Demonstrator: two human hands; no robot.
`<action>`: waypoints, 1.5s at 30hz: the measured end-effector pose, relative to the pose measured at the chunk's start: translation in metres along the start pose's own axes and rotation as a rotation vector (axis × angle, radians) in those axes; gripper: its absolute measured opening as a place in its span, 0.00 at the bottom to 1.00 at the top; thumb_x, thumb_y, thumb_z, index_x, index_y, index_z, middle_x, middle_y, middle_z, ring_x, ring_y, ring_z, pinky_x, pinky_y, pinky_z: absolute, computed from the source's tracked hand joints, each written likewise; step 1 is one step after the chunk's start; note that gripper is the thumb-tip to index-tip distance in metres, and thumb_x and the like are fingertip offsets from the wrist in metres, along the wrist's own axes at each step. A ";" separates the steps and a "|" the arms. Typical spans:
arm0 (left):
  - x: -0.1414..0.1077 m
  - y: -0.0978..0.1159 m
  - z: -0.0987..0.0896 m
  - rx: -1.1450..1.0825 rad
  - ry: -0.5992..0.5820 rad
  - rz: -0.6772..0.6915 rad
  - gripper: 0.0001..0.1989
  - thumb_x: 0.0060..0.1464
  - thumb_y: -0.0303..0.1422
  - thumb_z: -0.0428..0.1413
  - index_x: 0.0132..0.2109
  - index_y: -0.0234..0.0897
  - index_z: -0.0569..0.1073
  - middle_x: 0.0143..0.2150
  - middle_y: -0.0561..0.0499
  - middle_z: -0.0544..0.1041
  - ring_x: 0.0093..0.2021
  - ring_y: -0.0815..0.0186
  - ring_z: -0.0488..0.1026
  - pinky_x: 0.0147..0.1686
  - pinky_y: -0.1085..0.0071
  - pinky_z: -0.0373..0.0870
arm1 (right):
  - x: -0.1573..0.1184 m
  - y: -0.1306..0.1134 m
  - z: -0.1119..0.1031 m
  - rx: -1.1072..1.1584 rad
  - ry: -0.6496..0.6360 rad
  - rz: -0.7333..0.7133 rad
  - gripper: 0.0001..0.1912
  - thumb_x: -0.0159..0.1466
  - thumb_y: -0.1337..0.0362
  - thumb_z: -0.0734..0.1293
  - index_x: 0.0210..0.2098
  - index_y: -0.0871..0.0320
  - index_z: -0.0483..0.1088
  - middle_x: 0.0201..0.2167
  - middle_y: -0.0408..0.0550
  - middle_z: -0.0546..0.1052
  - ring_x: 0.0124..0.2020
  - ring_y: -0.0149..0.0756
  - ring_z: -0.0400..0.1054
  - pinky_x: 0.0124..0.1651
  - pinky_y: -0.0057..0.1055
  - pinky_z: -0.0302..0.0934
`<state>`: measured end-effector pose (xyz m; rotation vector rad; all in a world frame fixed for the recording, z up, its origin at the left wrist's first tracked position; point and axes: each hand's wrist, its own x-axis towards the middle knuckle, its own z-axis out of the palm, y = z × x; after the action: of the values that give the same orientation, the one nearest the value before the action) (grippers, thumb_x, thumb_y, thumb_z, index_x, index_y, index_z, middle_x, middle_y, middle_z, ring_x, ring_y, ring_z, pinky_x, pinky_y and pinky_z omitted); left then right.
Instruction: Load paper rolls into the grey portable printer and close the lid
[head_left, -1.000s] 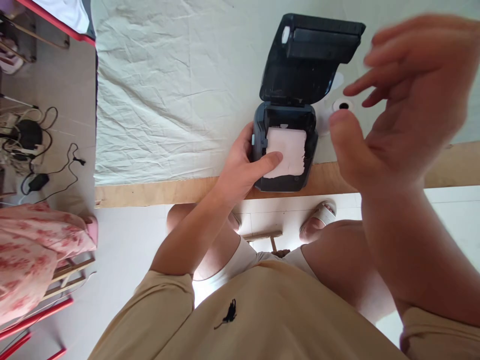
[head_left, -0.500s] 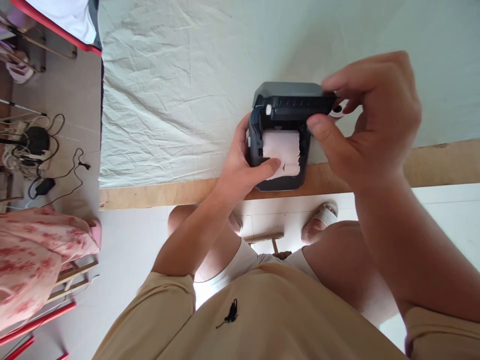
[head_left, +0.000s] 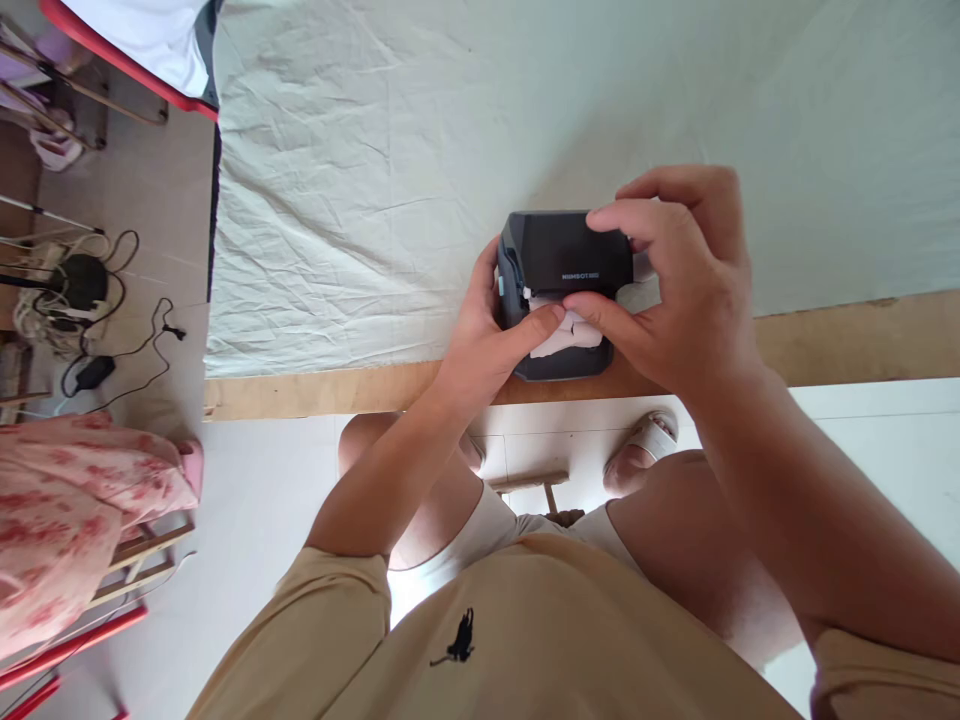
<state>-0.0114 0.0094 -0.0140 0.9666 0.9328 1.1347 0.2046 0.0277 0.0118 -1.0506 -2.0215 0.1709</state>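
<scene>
A dark label printer (head_left: 511, 340) sits at the table's front edge, its hinged lid (head_left: 562, 245) tilted down over most of the paper bay. White lettering marks the lid's front edge. A strip of pale paper (head_left: 555, 341) sticks out below that edge, torn and creased. My left hand (head_left: 491, 335) is closed around the printer's left side, thumb pressing the paper. With fingers on the lid's top and thumb at its lower edge, my right hand (head_left: 686, 285) grips the lid. Part of a white object (head_left: 642, 270) shows behind my right fingers, mostly hidden.
A pale green cloth (head_left: 337, 200) covers the table, with a bare wooden edge (head_left: 322, 388) along the front. At left, cables (head_left: 82, 285) and a black adapter (head_left: 94, 373) lie on the floor, near a pink floral cloth (head_left: 67, 510). My knees are below the table edge.
My right hand has swung the lid down toward me, from raised to nearly covering the paper bay. My left hand stays on the printer with its thumb on the paper.
</scene>
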 end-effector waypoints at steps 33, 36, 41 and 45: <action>0.005 -0.002 0.006 0.162 0.038 0.028 0.50 0.47 0.60 0.79 0.69 0.51 0.67 0.60 0.46 0.80 0.62 0.46 0.85 0.61 0.47 0.87 | 0.016 0.005 0.004 -0.093 0.262 -0.229 0.12 0.74 0.72 0.67 0.52 0.50 0.74 0.51 0.47 0.83 0.48 0.38 0.79 0.42 0.36 0.70; 0.006 -0.005 0.003 0.136 0.022 0.030 0.51 0.46 0.60 0.80 0.69 0.51 0.66 0.61 0.46 0.80 0.62 0.47 0.84 0.61 0.47 0.87 | 0.014 -0.002 0.007 -0.001 0.284 -0.246 0.17 0.69 0.82 0.63 0.39 0.51 0.70 0.56 0.42 0.83 0.40 0.31 0.77 0.42 0.35 0.70; 0.005 -0.009 -0.001 0.123 -0.021 0.073 0.53 0.46 0.60 0.80 0.71 0.53 0.65 0.62 0.46 0.80 0.64 0.46 0.84 0.63 0.48 0.85 | 0.008 -0.009 -0.002 0.142 0.074 -0.202 0.13 0.71 0.75 0.71 0.41 0.48 0.79 0.77 0.45 0.72 0.71 0.49 0.77 0.63 0.48 0.78; 0.005 -0.006 -0.001 0.079 -0.033 0.058 0.48 0.51 0.62 0.75 0.70 0.55 0.65 0.65 0.46 0.81 0.70 0.44 0.82 0.68 0.47 0.83 | 0.007 -0.008 -0.015 0.092 -0.048 -0.185 0.06 0.75 0.64 0.76 0.40 0.47 0.81 0.83 0.41 0.67 0.80 0.53 0.70 0.78 0.55 0.71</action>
<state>-0.0097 0.0133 -0.0203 1.0788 0.9340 1.1341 0.2088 0.0240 0.0292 -0.8051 -2.1210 0.1913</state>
